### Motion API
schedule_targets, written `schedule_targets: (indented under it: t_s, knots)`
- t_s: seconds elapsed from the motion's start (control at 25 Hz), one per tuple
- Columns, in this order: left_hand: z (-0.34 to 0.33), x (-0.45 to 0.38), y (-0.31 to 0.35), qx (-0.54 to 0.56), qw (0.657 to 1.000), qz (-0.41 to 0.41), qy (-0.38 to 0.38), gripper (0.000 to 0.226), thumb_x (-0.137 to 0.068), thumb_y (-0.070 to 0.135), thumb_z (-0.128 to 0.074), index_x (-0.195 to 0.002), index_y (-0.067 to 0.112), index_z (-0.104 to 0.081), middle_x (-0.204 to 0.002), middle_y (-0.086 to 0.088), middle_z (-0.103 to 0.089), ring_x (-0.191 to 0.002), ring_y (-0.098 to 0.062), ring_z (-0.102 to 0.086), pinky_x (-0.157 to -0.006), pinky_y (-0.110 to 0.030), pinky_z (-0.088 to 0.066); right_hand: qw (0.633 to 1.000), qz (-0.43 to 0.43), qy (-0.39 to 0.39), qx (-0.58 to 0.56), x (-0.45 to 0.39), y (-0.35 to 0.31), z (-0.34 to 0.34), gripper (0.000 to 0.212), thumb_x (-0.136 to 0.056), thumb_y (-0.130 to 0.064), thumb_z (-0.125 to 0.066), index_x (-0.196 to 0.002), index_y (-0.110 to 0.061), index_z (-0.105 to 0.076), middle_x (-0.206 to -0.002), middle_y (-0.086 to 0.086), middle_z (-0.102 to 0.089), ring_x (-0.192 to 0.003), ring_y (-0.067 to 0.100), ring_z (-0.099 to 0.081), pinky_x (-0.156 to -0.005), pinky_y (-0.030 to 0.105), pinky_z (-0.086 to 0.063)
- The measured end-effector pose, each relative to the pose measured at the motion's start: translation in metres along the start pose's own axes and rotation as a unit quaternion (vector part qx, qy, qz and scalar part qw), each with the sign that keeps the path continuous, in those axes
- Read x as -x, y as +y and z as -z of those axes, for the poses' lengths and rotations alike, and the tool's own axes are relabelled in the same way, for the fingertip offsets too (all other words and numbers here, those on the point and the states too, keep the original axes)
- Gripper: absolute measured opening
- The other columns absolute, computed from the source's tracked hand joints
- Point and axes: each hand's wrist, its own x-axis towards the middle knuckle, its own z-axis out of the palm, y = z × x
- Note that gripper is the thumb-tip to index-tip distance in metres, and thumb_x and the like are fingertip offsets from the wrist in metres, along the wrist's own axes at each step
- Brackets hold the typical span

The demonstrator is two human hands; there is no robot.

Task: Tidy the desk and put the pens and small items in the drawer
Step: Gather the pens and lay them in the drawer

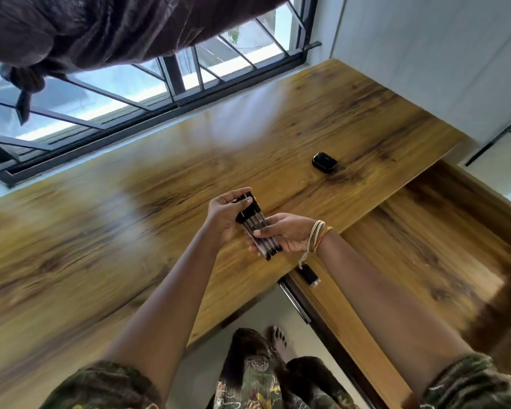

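Two hands are holding one bundle of pens (255,228) above the near edge of the wooden counter (106,219). Nearest the camera, a bare foot (276,339) is standing on the pale floor beside the counter's front edge. To the right, the open drawer (425,246) is lying pulled out, its wooden bottom showing, and a small black item (309,275) is lying at its near left corner. The right hand (289,234), with thread bands at its wrist, is closing its grip around the lower end of the bundle, thumb laid across the pens. The left hand (226,215) is gripping the upper end, fingers curled over the black caps. The bundle is lying tilted between the two hands, just left of the drawer. Farther back, a black earbud case (325,162) is sitting alone on the counter, well apart from the hands, with bare wood around it. Beyond it, the counter is meeting a barred window (171,81) and a white wall.
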Motion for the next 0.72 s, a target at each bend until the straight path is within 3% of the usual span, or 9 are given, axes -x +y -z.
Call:
schedule_targets:
  t_s: [0.2,0.32,0.48,0.72]
  knots:
    - [-0.017,0.031,-0.035,0.014,0.999,0.031,0.004,0.02,-0.084,-0.008,-0.065,-0.094,0.007,-0.072,-0.089,-0.017,-0.07,-0.082,-0.029,-0.069,-0.083,-0.045,-0.057,0.997,0.006,0.063,0.032,0.036,0.042,-0.011,0.028,-0.084,-0.001,-0.067,-0.107,-0.007,-0.053,-0.084,0.009,-0.064,-0.074,0.019,-0.066,-0.063,0.03,-0.057]
    - [-0.033,0.048,-0.052,0.019,0.999,0.043,-0.016,0.021,-0.084,-0.009,-0.064,-0.097,0.005,-0.071,-0.087,-0.016,-0.069,-0.079,-0.027,-0.069,-0.083,-0.045,-0.056,0.996,0.005,0.09,0.027,0.059,0.061,-0.008,0.02,-0.087,0.001,-0.063,-0.101,-0.008,-0.052,-0.074,0.007,-0.061,-0.066,0.015,-0.064,-0.058,0.028,-0.058]
    - [-0.069,0.073,-0.073,-0.027,0.998,0.059,-0.013,0.019,-0.083,-0.005,-0.068,-0.094,0.01,-0.073,-0.1,-0.02,-0.07,-0.092,-0.031,-0.068,-0.087,-0.047,-0.057,0.994,-0.011,0.106,0.038,0.103,0.075,0.006,0.02,-0.089,-0.001,-0.061,-0.107,-0.001,-0.055,-0.086,0.013,-0.066,-0.076,0.02,-0.068,-0.068,0.033,-0.058]
    - [-0.122,0.094,-0.123,-0.088,0.993,0.073,-0.005,0.018,-0.082,0.001,-0.071,-0.087,0.019,-0.074,-0.103,-0.015,-0.07,-0.094,-0.028,-0.067,-0.085,-0.047,-0.057,0.99,-0.058,0.126,0.034,0.159,0.102,0.05,0.022,-0.087,0.002,-0.062,-0.109,0.0,-0.062,-0.093,0.015,-0.068,-0.09,0.026,-0.067,-0.087,0.04,-0.055]
